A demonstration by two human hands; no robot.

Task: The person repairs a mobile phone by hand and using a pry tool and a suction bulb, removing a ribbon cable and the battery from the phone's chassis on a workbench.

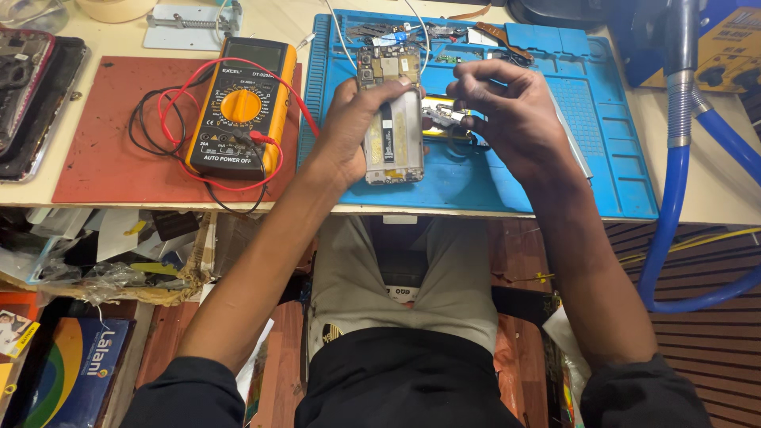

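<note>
Hands work over a blue mat (610, 158) on the bench (713, 190). The left hand (349, 127) grips an opened phone (392, 119), its back cover off, tilted above the mat. The right hand (515, 111) pinches a small metal part (444, 117) just beside the phone. A yellow multimeter (242, 103) with red and black wires (170, 107) lies to the left on a red mat (103, 158).

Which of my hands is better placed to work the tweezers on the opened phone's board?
The right hand, probably. It already pinches the metal tweezers just beside the opened phone, tips toward it. The left hand is wrapped around the phone's left edge, holding it above the blue mat.
</note>
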